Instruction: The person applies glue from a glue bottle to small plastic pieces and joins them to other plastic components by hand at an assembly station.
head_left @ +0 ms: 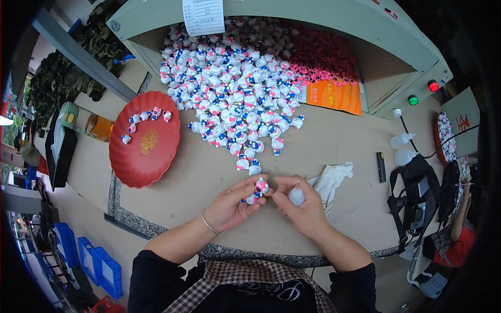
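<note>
The work table (323, 151) spans the view, a pale surface with a speckled front edge. At its far side stands a grey-green hood-like cabinet (334, 21) with a red and a green button on its right face and a paper sheet hanging from its upper lip. A large heap of small white, pink and blue figurines (235, 88) spills from the cabinet mouth onto the table, its tip reaching toward the hands; a mass of pink pieces (323, 55) lies behind it on the right, above an orange packet (334, 96). A round red tray (146, 141) sits left of the heap and holds a few figurines near its far rim. A crumpled white cloth (331, 180) lies just beside the right hand.

The left hand (232, 203) is closed on several figurines, with one figurine (261, 186) pinched upright between thumb and fingertips. The right hand (302, 206) has its fingers clamped around a small white squeeze bottle (296, 196), its tip pointing toward that figurine. Both hands are near each other at the table's front edge.
</note>
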Motion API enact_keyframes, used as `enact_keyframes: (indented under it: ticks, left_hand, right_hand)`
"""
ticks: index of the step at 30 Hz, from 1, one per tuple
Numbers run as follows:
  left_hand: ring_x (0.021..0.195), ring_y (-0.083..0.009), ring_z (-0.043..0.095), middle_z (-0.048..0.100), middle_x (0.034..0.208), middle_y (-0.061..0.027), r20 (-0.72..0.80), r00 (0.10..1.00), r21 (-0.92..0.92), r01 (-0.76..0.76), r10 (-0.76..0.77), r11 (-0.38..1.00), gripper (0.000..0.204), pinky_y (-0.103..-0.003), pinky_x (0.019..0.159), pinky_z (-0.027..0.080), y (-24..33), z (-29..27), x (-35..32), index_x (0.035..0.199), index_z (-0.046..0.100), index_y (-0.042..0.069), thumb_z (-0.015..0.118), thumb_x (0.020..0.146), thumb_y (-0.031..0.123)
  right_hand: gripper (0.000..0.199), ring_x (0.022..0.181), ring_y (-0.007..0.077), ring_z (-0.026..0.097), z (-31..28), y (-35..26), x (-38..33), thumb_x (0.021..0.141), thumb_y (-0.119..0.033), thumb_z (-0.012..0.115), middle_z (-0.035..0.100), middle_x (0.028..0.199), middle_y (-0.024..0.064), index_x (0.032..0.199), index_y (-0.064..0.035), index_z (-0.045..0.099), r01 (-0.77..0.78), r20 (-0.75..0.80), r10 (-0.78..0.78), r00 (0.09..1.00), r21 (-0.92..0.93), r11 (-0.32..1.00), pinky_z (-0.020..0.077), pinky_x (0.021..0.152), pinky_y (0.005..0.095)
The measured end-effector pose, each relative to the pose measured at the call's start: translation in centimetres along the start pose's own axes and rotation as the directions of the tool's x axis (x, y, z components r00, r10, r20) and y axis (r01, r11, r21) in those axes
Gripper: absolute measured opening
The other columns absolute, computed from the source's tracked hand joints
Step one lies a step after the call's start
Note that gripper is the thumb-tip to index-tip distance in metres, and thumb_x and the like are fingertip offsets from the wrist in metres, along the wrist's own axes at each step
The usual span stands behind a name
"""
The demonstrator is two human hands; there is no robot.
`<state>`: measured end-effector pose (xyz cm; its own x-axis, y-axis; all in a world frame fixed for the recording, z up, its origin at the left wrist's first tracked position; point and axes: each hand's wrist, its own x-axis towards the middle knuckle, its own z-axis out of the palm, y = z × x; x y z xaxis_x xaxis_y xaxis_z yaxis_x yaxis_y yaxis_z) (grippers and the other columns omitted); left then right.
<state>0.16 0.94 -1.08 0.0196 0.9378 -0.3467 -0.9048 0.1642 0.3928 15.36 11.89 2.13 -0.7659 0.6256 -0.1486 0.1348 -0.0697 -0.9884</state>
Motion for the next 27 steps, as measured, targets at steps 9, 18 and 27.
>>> enact_keyframes:
  ticks: [9, 18, 27]
  left_hand:
    - [0.084, -0.0129, 0.054, 0.053, 0.106, -0.0121, 0.037, 0.929, -0.294, -0.343, 0.369, 0.892, 0.036, -0.020, 0.071, 0.049, 4.8, -0.5, -1.6, 0.123, 0.037, 0.003, 0.040, 0.091, 0.019]
    - [0.107, -0.0197, 0.048, 0.041, 0.124, -0.0170, -0.151, 0.877, 0.118, -0.443, 0.457, 0.889, 0.033, -0.026, 0.089, 0.042, 4.0, 1.4, -1.3, 0.121, 0.039, 0.000, 0.036, 0.092, 0.016]
    - [0.098, -0.0180, 0.054, 0.043, 0.124, -0.0116, 0.133, 0.990, 0.144, -0.067, 0.047, 0.987, 0.036, -0.025, 0.078, 0.047, 0.6, 0.2, -1.2, 0.124, 0.039, 0.005, 0.041, 0.091, 0.018]
  right_hand:
    - [0.035, 0.080, 0.0107, 0.052, -4.1, 0.1, -0.3, 0.081, -0.004, 0.052, 0.053, 0.091, 0.0048, 0.113, -0.0021, 0.039, -0.150, -0.163, 0.129, 0.978, -0.127, 0.981, 0.0438, 0.068, 0.0234]
    - [0.038, 0.089, 0.0126, 0.053, -3.5, -0.8, 0.0, 0.086, -0.010, 0.049, 0.053, 0.098, 0.0077, 0.121, -0.0011, 0.037, 0.002, -0.180, 0.006, 0.984, 0.045, 0.999, 0.0457, 0.073, 0.0244]
    - [0.043, 0.102, 0.0174, 0.052, 0.1, -1.5, 0.7, 0.085, -0.006, 0.050, 0.055, 0.108, 0.0133, 0.123, 0.0011, 0.032, 0.149, 0.159, -0.176, 0.971, 0.168, 0.974, 0.0415, 0.084, 0.0272]
